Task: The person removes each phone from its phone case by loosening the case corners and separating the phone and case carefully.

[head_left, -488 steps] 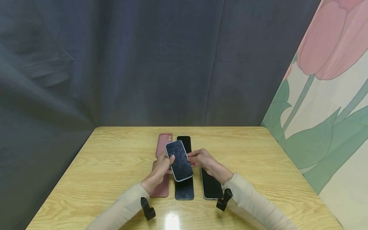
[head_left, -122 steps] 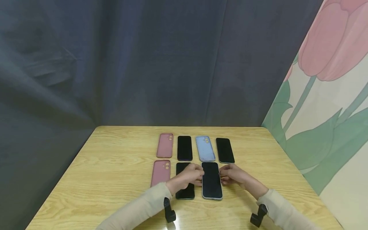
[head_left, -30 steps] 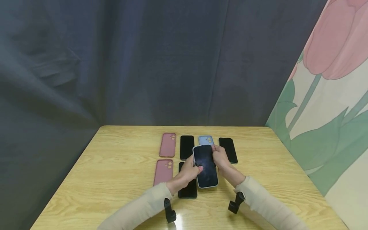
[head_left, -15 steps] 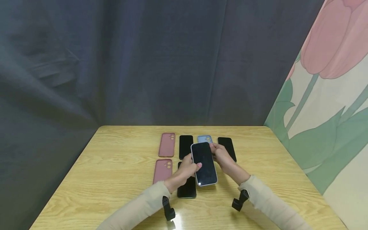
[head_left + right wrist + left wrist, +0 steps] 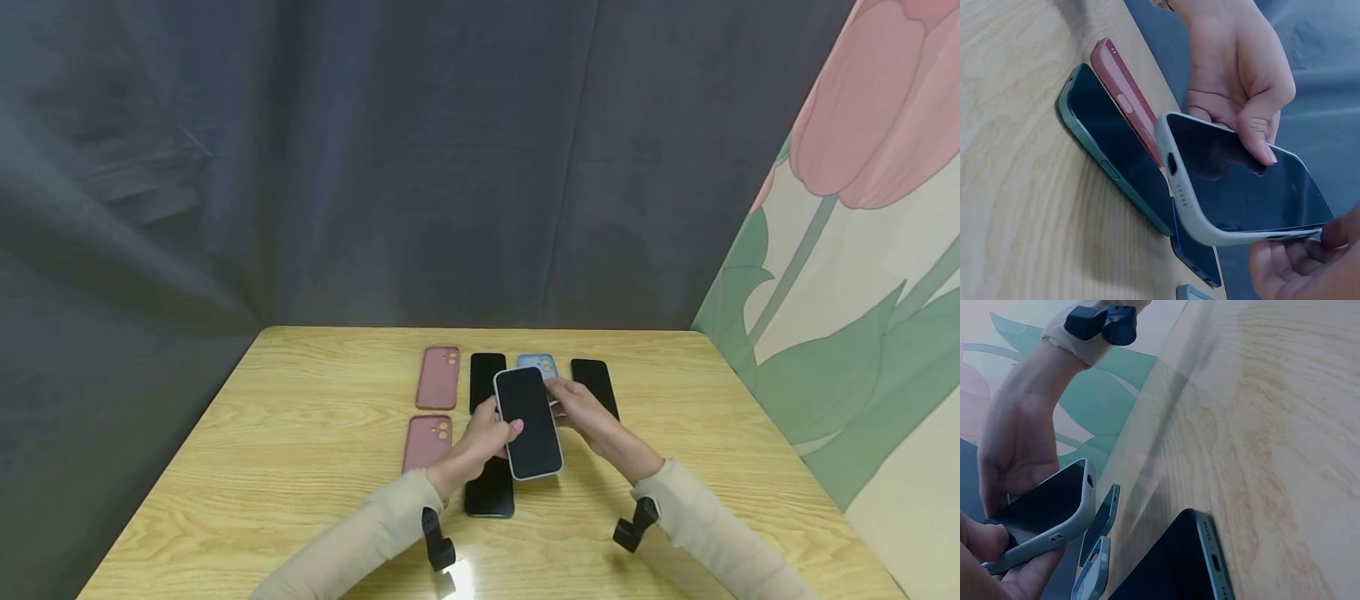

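A phone in a pale case point(image 5: 529, 425) is held up off the table, screen up and tilted. My left hand point(image 5: 480, 435) grips its left side, the thumb lying on the screen and the other fingers underneath. At the upper right edge my right hand point(image 5: 588, 414) pinches the case, its thumb on the rim and fingers curled below, as the right wrist view shows. Beside that thumb a dark gap runs between screen and case rim point(image 5: 1235, 237). Beneath the held phone lies a dark green-edged phone point(image 5: 489, 492), partly covered.
Two pink phone cases, one at the back point(image 5: 437, 379) and a nearer one point(image 5: 427, 442), lie to the left. A black phone point(image 5: 487, 375), a light blue case point(image 5: 537, 362) and another black phone point(image 5: 594, 385) complete the back row on the wooden table point(image 5: 300, 433).
Four seconds ago the cased phone lay on the table; both hands have lifted it. In the last second it shifted slightly left and up, and my right hand slid a little down its edge.
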`<state>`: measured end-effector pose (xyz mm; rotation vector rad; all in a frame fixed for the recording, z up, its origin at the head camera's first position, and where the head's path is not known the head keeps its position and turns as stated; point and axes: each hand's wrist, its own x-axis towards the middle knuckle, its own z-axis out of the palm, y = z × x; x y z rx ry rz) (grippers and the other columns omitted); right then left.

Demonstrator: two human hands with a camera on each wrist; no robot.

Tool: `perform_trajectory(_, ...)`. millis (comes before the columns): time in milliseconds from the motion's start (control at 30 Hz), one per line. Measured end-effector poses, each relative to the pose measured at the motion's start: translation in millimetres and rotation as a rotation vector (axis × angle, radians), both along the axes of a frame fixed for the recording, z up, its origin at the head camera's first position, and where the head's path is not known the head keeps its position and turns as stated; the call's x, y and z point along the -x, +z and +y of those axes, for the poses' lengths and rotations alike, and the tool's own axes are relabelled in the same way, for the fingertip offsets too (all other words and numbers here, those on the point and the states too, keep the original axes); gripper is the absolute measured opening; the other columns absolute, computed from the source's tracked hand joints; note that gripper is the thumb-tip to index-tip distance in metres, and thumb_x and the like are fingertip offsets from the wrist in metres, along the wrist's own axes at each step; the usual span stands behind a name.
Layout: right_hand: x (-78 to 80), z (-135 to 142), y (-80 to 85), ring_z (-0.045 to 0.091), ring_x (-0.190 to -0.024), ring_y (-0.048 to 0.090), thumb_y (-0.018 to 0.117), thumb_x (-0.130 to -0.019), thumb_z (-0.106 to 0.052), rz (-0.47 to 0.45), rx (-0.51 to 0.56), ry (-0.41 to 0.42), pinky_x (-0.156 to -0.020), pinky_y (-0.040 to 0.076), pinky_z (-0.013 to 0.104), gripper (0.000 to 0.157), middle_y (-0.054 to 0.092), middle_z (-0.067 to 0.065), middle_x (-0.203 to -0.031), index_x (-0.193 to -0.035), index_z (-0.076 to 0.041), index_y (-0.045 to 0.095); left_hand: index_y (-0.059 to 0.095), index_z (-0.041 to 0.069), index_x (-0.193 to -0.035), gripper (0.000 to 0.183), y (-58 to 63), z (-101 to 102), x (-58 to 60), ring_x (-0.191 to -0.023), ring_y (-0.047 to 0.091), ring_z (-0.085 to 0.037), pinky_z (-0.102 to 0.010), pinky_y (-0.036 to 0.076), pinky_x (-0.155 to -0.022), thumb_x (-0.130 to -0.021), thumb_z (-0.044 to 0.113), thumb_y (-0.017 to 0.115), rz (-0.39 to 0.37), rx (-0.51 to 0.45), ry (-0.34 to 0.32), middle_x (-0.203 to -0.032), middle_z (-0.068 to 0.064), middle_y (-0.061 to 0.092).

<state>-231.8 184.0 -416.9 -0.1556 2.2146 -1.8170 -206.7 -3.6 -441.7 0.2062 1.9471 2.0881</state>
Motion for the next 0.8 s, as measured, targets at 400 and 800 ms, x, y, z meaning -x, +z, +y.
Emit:
perform_trajectory(400, -10.9, 2, -8.4, 0.019, -0.086, 0.062, 0.039, -0.107, -0.015, 0.0, -0.068, 0.019, -0.082, 0.053, 0.036, 0.038, 0.062, 0.014, -0.103, -0.128, 0.014, 0.052, 0.045, -0.006, -0.131, 0.035, 3.7, -4, 8.8, -0.096, 0.068, -0.034, -0.046, 0.059, -0.076, -0.098, -0.002, 0.054, -0.007, -0.038, 0.062, -0.108, -0.022, 0.066)
perform_trajectory(800, -19.6, -4, -26.0, 0.018, -0.074, 0.066, 0.04, -0.106, -0.005, 0.052, -0.037, -0.065, -0.066, 0.056, 0.033, 0.029, 0.066, 0.015, -0.085, -0.104, 0.017, 0.059, 0.044, -0.003, -0.134, 0.037, 6.0, -2, 10.3, -0.104, 0.066, -0.033, -0.044, 0.057, -0.082, -0.1, 0.005, 0.055, -0.017, -0.033, 0.077, -0.115, -0.02, 0.064)
